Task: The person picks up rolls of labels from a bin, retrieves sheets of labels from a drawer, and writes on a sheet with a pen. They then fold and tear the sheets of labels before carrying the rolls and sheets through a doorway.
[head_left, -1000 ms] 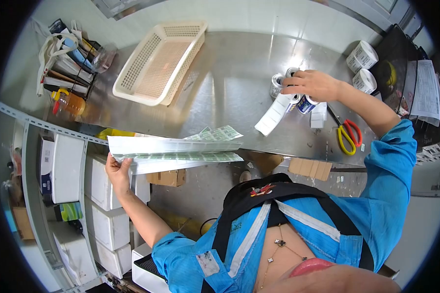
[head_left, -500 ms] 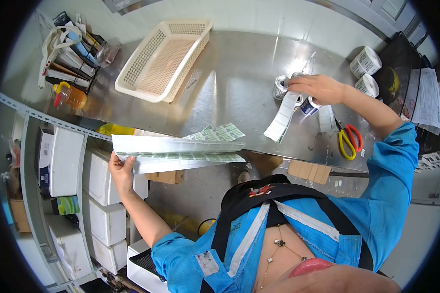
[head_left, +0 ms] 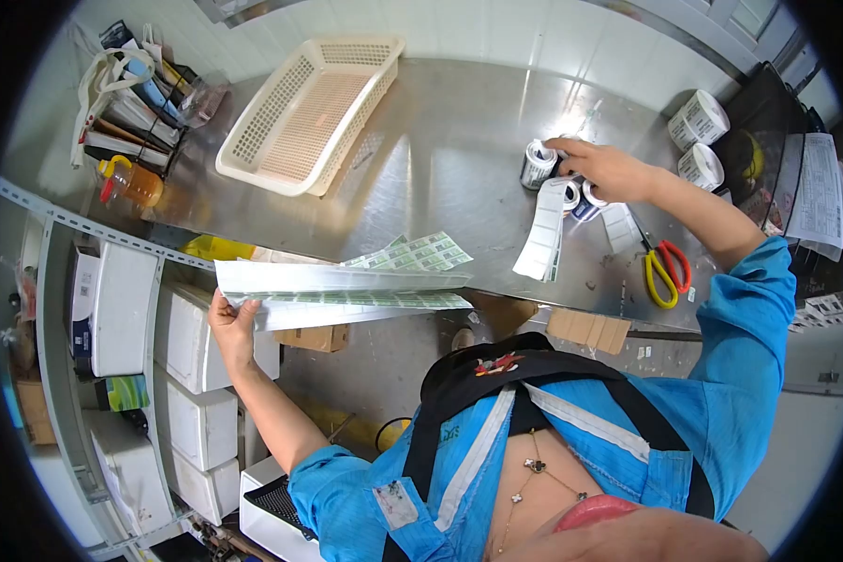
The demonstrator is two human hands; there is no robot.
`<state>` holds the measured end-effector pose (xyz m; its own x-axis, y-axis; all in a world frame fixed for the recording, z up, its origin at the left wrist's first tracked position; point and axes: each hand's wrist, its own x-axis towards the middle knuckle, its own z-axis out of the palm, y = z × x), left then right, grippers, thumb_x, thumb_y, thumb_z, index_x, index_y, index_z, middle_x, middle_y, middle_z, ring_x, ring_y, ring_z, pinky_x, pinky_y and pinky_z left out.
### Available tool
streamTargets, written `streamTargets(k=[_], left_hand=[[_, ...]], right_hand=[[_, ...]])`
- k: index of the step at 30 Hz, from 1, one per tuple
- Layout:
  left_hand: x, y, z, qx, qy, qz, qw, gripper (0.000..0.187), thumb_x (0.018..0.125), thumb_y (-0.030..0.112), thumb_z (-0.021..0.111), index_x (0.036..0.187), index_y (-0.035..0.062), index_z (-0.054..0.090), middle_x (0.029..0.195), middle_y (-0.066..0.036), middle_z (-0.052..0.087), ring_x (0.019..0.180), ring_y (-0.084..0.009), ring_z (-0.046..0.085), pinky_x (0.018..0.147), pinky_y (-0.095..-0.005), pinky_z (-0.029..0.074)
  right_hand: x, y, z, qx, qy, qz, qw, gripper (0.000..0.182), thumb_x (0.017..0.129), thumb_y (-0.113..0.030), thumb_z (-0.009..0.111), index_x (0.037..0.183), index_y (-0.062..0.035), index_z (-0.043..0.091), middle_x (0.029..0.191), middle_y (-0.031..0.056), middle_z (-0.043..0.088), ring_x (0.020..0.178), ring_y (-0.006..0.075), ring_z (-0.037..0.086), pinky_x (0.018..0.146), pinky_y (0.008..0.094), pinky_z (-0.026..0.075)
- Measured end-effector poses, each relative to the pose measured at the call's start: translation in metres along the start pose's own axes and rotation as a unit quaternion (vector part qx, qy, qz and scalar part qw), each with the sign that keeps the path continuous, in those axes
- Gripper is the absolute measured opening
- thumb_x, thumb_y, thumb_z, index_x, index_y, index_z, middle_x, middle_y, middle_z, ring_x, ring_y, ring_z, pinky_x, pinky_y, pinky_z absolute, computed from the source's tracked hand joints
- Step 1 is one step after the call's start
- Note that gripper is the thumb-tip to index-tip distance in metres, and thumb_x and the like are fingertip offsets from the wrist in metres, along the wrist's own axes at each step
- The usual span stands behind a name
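My left hand (head_left: 232, 330) pinches the left end of several long label sheets (head_left: 328, 275), white on the back with green printed labels showing. The sheets stretch to the right past the table's front edge. My right hand (head_left: 609, 170) is over a small cluster of label rolls, its fingers curled onto the top of one; that roll is mostly hidden under the hand. Touching the fingertips on the left is another label roll (head_left: 538, 165). A loose white label strip (head_left: 541, 236) hangs forward from the cluster onto the table. Red-and-yellow-handled scissors (head_left: 666, 272) lie to the right.
On the metal table (head_left: 440, 159) stands a cream plastic basket (head_left: 244, 169). Two white rolls (head_left: 700, 120) are at the back right, near a black mesh rack (head_left: 768, 140). A bottle of amber liquid (head_left: 139, 184) and a file holder (head_left: 150, 122) occupy the left end. White boxes (head_left: 201, 412) fill shelving below.
My right hand has shifted slightly over the rolls, with its fingertips now at the left roll. The loose strip has swung a little right. My left hand stays with the sheets.
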<state>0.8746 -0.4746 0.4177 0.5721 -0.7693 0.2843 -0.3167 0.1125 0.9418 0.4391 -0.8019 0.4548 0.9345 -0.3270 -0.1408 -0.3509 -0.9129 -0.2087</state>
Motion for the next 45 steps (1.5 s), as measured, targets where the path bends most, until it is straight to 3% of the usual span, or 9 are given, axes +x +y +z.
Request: streamTargets(k=[11, 20, 28, 32, 34, 38, 41, 43, 45], left_hand=[[0.0, -0.001, 0.01, -0.014, -0.005, -0.007, 1.0, 0.026, 0.072, -0.001, 0.065, 0.096, -0.0005, 0.055, 0.086, -0.001, 0.06, 0.077, -0.0076, 0.053, 0.069, -0.0207, 0.041], [0.007, 0.005, 0.028, -0.023, -0.066, 0.002, 0.998, 0.03, 0.073, 0.002, 0.065, 0.101, -0.0019, 0.055, 0.089, -0.001, 0.06, 0.079, -0.0093, 0.053, 0.073, -0.0226, 0.041], [0.067, 0.116, 0.092, 0.152, -0.172, 0.16, 0.96, 0.044, 0.07, 0.015, 0.066, 0.11, 0.0002, 0.054, 0.08, -0.002, 0.061, 0.078, -0.0103, 0.053, 0.071, -0.025, 0.042], [0.092, 0.16, 0.103, 0.207, -0.31, 0.228, 0.9, 0.018, 0.069, 0.006, 0.062, 0.085, -0.0025, 0.06, 0.074, -0.009, 0.061, 0.068, -0.0156, 0.056, 0.064, -0.0269, 0.043], [0.085, 0.194, 0.127, 0.29, -0.434, 0.294, 0.801, 0.011, 0.073, 0.006, 0.059, 0.077, -0.0048, 0.057, 0.072, -0.011, 0.059, 0.064, -0.0186, 0.057, 0.061, -0.0277, 0.044], [0.109, 0.213, 0.126, 0.161, -0.436, 0.333, 0.82, 0.023, 0.077, 0.02, 0.058, 0.07, -0.0022, 0.058, 0.066, -0.011, 0.058, 0.059, -0.0197, 0.055, 0.052, -0.0253, 0.04], [0.138, 0.2, 0.135, 0.029, -0.561, 0.308, 0.768, 0.027, 0.08, 0.023, 0.054, 0.07, -0.0019, 0.058, 0.065, -0.012, 0.058, 0.058, -0.0194, 0.055, 0.049, -0.0238, 0.039], [0.144, 0.141, 0.147, -0.284, -0.445, 0.082, 0.845, 0.022, 0.066, 0.009, 0.061, 0.087, 0.0016, 0.059, 0.079, -0.009, 0.062, 0.068, -0.0186, 0.059, 0.063, -0.0291, 0.047], [0.116, 0.124, 0.195, -0.141, -0.351, 0.01, 0.926, 0.028, 0.067, 0.01, 0.064, 0.094, 0.0036, 0.058, 0.08, -0.007, 0.061, 0.068, -0.016, 0.058, 0.063, -0.0283, 0.048]], right_hand=[[0.004, 0.009, 0.011, 0.03, 0.041, 0.037, 0.998, 0.028, 0.058, 0.01, 0.052, 0.082, -0.003, 0.059, 0.133, 0.0117, 0.03, 0.114, 0.0289, 0.041, 0.086, 0.0348, 0.043], [-0.001, 0.013, 0.015, 0.051, 0.131, -0.08, 0.987, 0.016, 0.057, 0.005, 0.058, 0.067, -0.0057, 0.051, 0.124, 0.0102, 0.042, 0.107, 0.0283, 0.046, 0.077, 0.0322, 0.045], [0.008, -0.006, 0.005, 0.01, 0.065, 0.02, 0.998, 0.056, 0.061, 0.011, 0.052, 0.109, -0.0138, 0.039, 0.117, 0.0088, 0.038, 0.091, 0.0306, 0.053, 0.065, 0.0378, 0.048], [0.015, -0.015, 0.001, -0.011, 0.014, 0.07, 0.997, 0.056, 0.059, 0.011, 0.055, 0.108, -0.0128, 0.042, 0.113, 0.0121, 0.038, 0.092, 0.0329, 0.052, 0.066, 0.0394, 0.047], [0.02, -0.011, 0.009, 0.004, 0.035, 0.062, 0.997, 0.055, 0.058, 0.011, 0.055, 0.106, -0.012, 0.043, 0.112, 0.0122, 0.038, 0.092, 0.0331, 0.051, 0.068, 0.0401, 0.046], [0.024, 0.001, 0.024, 0.008, 0.04, 0.055, 0.998, 0.045, 0.06, 0.009, 0.053, 0.1, -0.0097, 0.052, 0.109, 0.0139, 0.041, 0.095, 0.034, 0.05, 0.073, 0.04, 0.045], [0.027, 0.006, 0.03, -0.03, 0.025, 0.043, 0.998, 0.038, 0.061, 0.008, 0.051, 0.095, -0.007, 0.058, 0.104, 0.0149, 0.047, 0.095, 0.0335, 0.051, 0.074, 0.0391, 0.045], [0.028, 0.014, 0.033, -0.049, 0.008, 0.041, 0.998, 0.035, 0.061, 0.007, 0.051, 0.092, -0.0054, 0.06, 0.101, 0.0156, 0.052, 0.095, 0.033, 0.052, 0.075, 0.0389, 0.045], [0.034, 0.031, 0.042, -0.005, 0.105, 0.028, 0.994, 0.033, 0.06, 0.007, 0.051, 0.09, -0.003, 0.062, 0.095, 0.016, 0.058, 0.093, 0.0312, 0.054, 0.076, 0.0388, 0.044]])
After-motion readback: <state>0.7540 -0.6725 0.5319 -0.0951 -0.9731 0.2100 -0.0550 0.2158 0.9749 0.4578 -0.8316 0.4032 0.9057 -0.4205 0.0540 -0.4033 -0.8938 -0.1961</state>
